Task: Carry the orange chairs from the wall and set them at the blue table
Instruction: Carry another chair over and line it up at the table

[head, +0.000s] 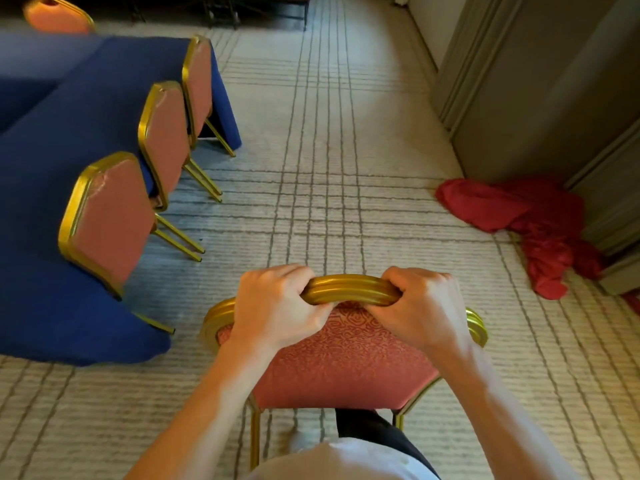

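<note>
Table (52,188) w/ blue cloth fills the left side; three orange chairs w/ gold frames stand along its near edge, backs out, seats tucked under the cloth: near one (110,223), middle (166,140), far (199,84). A 4th chair back (55,15) shows beyond the table at top left. So by my read at least 3 are placed on this side, prob. more; how many are left at the wall can't be told, wall stock isn't in view. Centre bottom: the carried chair (343,362), its back facing the camera. Left hand (277,313) and right hand (426,306) both curled tight over the gold top rail, fingers wrapped round it, one each side of centre. It's out on the striped carpet (329,150), near the table's corner but not at it yet. Right: red cloth (526,220) heaped on the floor against a grey panel. No containers in view, nothing to report there.
</note>
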